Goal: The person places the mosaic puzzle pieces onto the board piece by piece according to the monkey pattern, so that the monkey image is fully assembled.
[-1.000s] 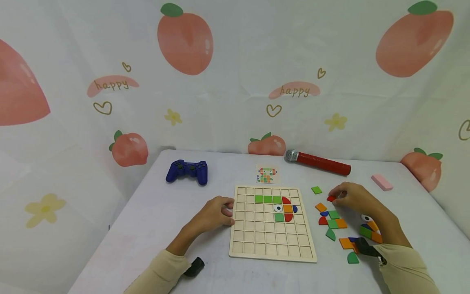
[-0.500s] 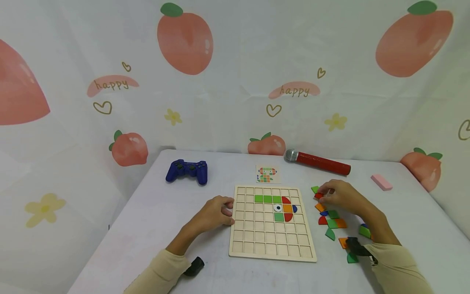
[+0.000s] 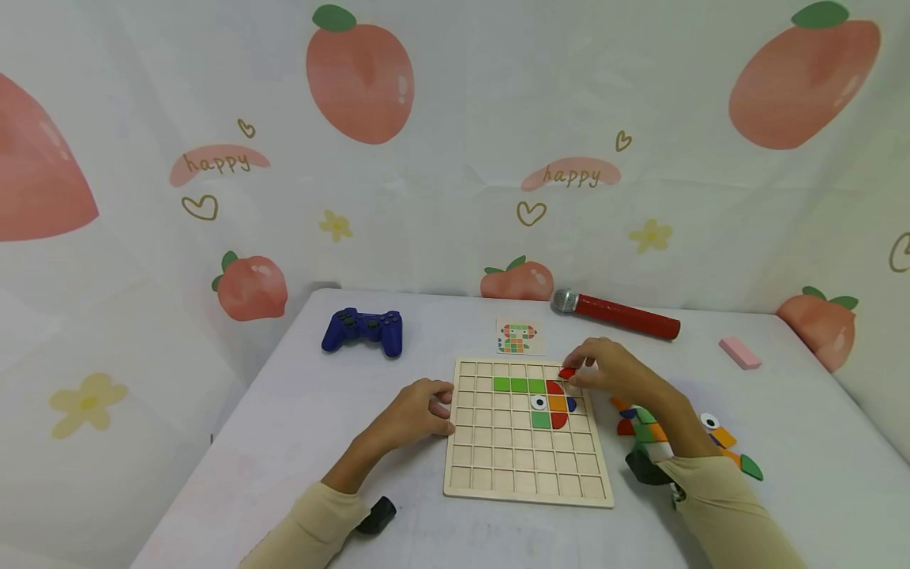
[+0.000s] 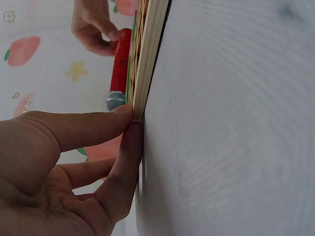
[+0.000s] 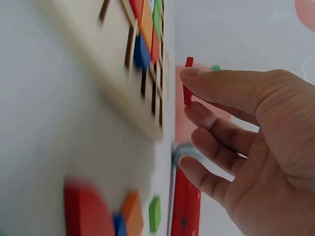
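Note:
My right hand (image 3: 611,368) pinches a small red tile (image 3: 566,373) between thumb and fingers, above the far right corner of the wooden grid board (image 3: 490,479). In the right wrist view the red tile (image 5: 187,91) is edge-on, apart from the board. My left hand (image 3: 411,413) holds the board's left edge; the left wrist view has its thumb (image 4: 98,127) and a finger meeting at that edge. On the board lie green squares (image 3: 519,386), red curved tiles (image 3: 559,420), an orange square, a blue tile (image 3: 572,404) and a white eye tile (image 3: 538,402).
Loose tiles, including an eye tile (image 3: 708,421) and a green one (image 3: 751,467), lie right of the board, partly behind the right arm. Behind the board are a pattern card (image 3: 520,337), a red microphone (image 3: 618,313), a blue game controller (image 3: 362,331) and a pink block (image 3: 739,352).
My right hand has carried the red tile leftward from the loose tiles to above the board's far right corner. My left hand and the board have stayed in place.

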Available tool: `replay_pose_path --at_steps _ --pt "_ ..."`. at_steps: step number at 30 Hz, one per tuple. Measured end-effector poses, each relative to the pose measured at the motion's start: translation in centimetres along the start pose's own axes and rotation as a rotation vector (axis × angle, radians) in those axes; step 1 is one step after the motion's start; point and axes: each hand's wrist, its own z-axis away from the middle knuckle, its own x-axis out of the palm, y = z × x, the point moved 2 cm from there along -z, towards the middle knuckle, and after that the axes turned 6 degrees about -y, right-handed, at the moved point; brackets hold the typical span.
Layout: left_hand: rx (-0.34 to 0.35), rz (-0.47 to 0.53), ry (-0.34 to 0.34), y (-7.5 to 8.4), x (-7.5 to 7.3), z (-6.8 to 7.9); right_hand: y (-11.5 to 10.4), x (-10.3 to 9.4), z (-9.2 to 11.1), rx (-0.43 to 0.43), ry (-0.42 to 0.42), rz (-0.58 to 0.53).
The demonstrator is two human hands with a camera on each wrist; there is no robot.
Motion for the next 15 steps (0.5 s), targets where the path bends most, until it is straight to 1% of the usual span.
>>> replay_pose_path --at_steps 6,13,15 --pt "-0.005 0.005 0.0 0.1 0.0 0.0 -2.1 1.2 -1.9 -0.021 -0.021 -0.035" --pt "-0.009 0.004 0.0 0.2 0.0 0.0 -4.4 2.5 -3.6 -0.086 -0.051 -0.056" --pt "-0.011 0.005 -0.001 0.2 0.0 0.0 -4.8 3.0 -4.1 -0.093 -0.062 -0.063"
